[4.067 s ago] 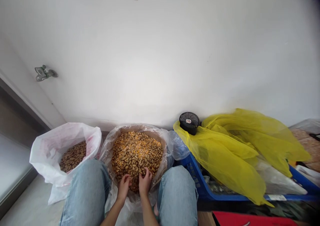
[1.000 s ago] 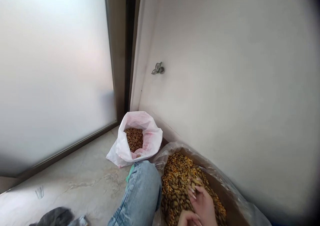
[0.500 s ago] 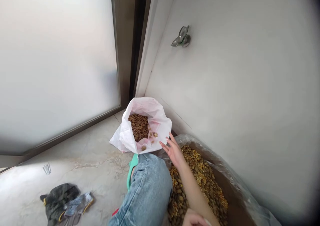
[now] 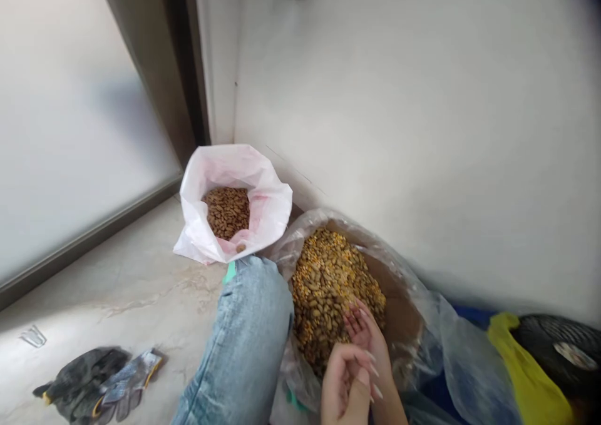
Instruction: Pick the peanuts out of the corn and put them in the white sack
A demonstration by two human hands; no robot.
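A clear-plastic-lined box holds a mix of yellow corn kernels and peanuts in shell. My right hand lies on the near side of the mix, palm up with fingers spread, open. My left hand is just in front of it, fingers curled inward with the nails toward the right hand; what is inside them is hidden. To the left, a white plastic bag stands against the wall with peanuts in it. My left knee in blue jeans is between the bag and the box.
Grey work gloves and a small clip lie on the stone floor at the left. A frosted sliding door closes the left side, a white wall the back. A yellow bag and black fan are at the right.
My right hand has drawn back from the white bag, where peanuts had just dropped in, to the mixed box beside my left hand. The view has swung right and down.
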